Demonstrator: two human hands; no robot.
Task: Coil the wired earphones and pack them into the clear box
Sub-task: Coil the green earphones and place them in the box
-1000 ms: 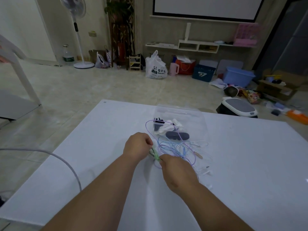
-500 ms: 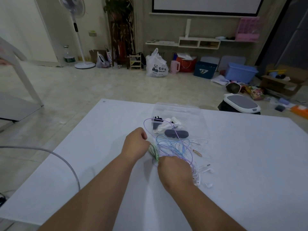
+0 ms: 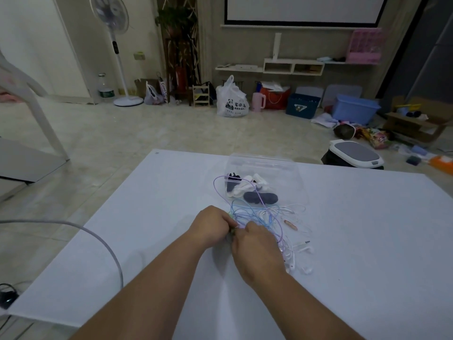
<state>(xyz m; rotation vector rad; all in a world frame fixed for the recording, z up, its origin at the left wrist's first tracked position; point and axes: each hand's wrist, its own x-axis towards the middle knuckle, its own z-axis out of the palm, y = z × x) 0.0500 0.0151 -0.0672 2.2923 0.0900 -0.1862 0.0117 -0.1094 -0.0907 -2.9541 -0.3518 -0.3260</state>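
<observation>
Moved since earlier: both hands, drawn together over one green strand (image 3: 231,231). Left hand (image 3: 210,227): grip curled on that strand, low over worktop (image 3: 122,241). Right hand (image 3: 255,246): grip pinching the same strand, fingertips hidden. Wired earphones (image 3: 257,214): uncoiled tangle at 1 o'clock of the hands. Clear box (image 3: 264,163): 12 o'clock, just beyond. Advice: free one cord first; tugging probably tightens knots.

We see a white rectangular table (image 3: 367,229); by the far wall stand a white pedestal fan (image 3: 109,15), a white plastic bag with a panda print (image 3: 231,100), a pink jug (image 3: 259,101) and a light blue plastic tub (image 3: 353,109).
</observation>
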